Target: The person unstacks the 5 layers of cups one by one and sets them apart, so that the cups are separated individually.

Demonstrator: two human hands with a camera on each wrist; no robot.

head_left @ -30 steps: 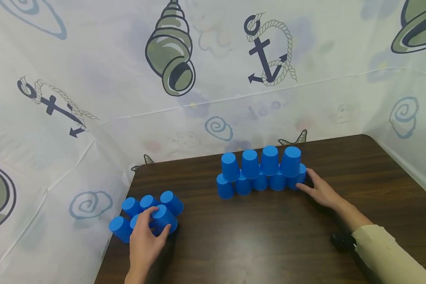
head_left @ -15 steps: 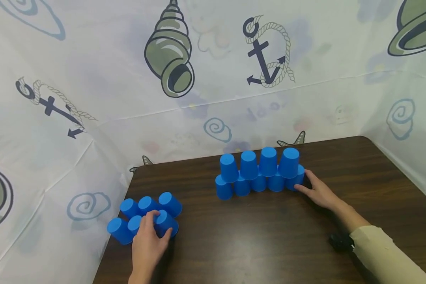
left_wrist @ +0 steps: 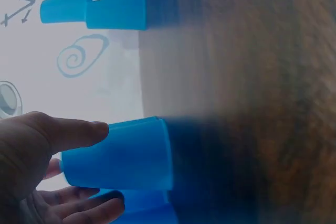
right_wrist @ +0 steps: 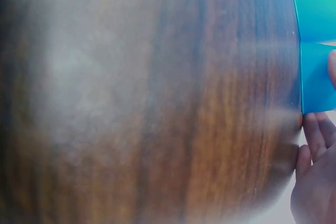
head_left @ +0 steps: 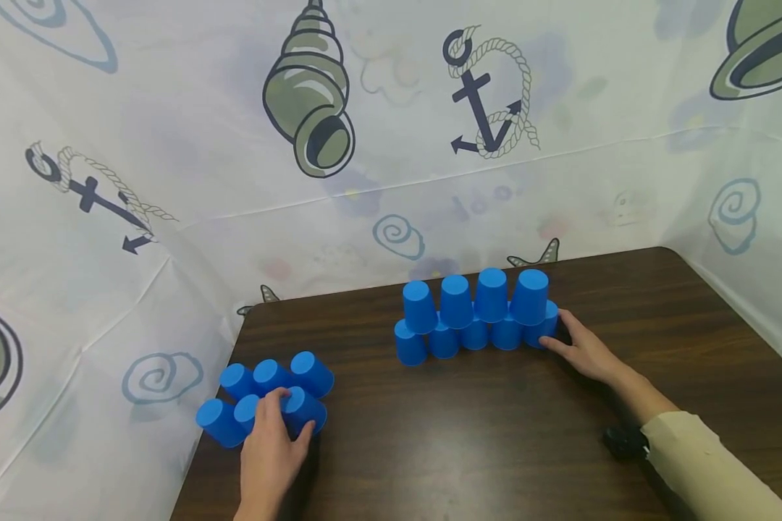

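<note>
In the head view my left hand [head_left: 272, 452] grips an upside-down blue plastic cup [head_left: 305, 411] at the front right of a loose cluster of cups on the table's left side. The left wrist view shows the thumb along one side of that held cup [left_wrist: 121, 156] and the fingers on the other. My right hand [head_left: 589, 352] holds the right end cup [head_left: 538, 334] of the bottom row, thumb in front and fingers at its far side. Four-cup wording aside, several cups [head_left: 456, 300] stand as an upper row on that bottom row [head_left: 444, 340].
Several more upside-down cups [head_left: 218, 420] stand left of and behind my left hand. The brown wooden table [head_left: 443, 441] meets a white printed cloth [head_left: 391, 188] at its back and left. A small black object [head_left: 624, 441] shows under the right wrist.
My left hand has shifted slightly right and toward me, with the cup lower. The right hand and the two rows of cups have stayed put; the head view has drifted a little.
</note>
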